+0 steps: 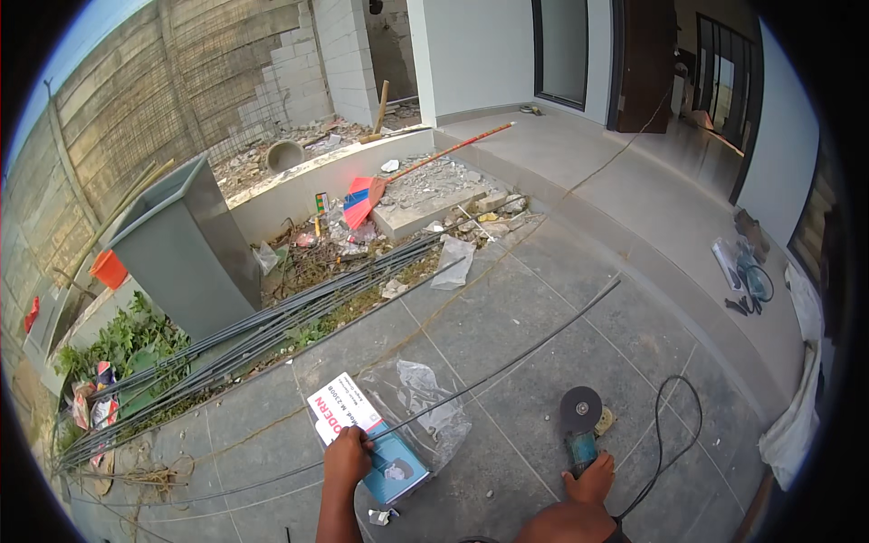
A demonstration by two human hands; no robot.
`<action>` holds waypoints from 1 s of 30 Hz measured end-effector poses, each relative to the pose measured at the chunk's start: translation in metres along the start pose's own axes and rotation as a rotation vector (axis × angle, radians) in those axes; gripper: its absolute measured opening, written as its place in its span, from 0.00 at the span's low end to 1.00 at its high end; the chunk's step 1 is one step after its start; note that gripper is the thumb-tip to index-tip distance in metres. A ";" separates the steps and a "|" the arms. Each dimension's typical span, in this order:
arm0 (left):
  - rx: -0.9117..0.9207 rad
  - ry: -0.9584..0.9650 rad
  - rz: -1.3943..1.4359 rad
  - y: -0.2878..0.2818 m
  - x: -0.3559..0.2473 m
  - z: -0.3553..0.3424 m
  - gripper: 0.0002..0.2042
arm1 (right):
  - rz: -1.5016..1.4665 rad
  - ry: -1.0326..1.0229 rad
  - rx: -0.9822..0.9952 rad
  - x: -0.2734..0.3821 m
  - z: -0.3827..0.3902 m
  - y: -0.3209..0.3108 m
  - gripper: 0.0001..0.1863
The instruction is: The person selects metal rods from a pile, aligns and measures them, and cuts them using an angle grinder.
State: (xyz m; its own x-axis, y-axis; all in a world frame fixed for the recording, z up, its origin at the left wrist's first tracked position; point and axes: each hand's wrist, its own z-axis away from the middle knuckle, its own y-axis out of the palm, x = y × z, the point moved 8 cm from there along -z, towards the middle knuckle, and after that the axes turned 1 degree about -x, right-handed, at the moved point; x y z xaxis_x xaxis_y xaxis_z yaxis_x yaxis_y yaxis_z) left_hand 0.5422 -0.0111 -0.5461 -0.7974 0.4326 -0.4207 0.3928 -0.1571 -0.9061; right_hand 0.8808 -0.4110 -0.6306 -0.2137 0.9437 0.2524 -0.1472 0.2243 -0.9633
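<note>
My left hand (346, 458) is closed around a long dark steel rod (507, 374), above a white and teal cardboard box (392, 471). The rod crosses over the box and runs to the far right, its end bare over the tiles. My right hand (593, 480) grips the teal body of an angle grinder (581, 447). A dark round disc (580, 409) faces up at the grinder's head, apart from the rod. Clear plastic wrapping (434, 407) lies beside the box, partly under the rod.
A black cord (665, 452) loops right of the grinder. Several more rods (299, 312) lie at the left along a planting bed. A tall grey bin (186, 249) stands there; a red-handled broom (444, 161) lies on rubble. A raised tiled step (652, 240) curves along the right.
</note>
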 end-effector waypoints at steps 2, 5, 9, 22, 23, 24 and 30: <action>-0.010 -0.009 0.038 -0.010 0.009 0.005 0.05 | -0.020 -0.039 -0.001 0.018 0.011 -0.015 0.51; -0.044 0.078 0.153 -0.012 0.009 0.004 0.04 | -0.038 -0.087 -0.119 0.011 0.013 -0.028 0.52; -0.174 0.216 0.267 -0.043 -0.006 0.002 0.03 | -0.170 -0.323 -0.555 0.013 -0.011 -0.083 0.44; -0.421 0.334 0.412 -0.148 -0.060 0.037 0.01 | 0.214 -1.289 -0.687 0.274 -0.045 -0.253 0.34; -0.412 0.338 0.414 -0.153 -0.063 0.040 0.01 | 0.187 -1.335 -0.683 0.278 -0.054 -0.248 0.32; -0.430 0.322 0.413 -0.160 -0.064 0.044 0.02 | 0.155 -1.387 -0.679 0.283 -0.057 -0.247 0.29; -0.478 0.292 0.352 -0.190 -0.068 0.053 0.05 | -0.082 -1.375 -0.743 0.285 -0.065 -0.261 0.17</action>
State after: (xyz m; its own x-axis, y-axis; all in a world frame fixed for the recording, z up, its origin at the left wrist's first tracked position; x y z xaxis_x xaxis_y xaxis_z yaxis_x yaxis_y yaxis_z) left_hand 0.4974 -0.0579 -0.3476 -0.4533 0.6609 -0.5981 0.8211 0.0486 -0.5687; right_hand 0.9207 -0.1847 -0.3132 -0.9748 0.0783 -0.2090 0.2005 0.7185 -0.6660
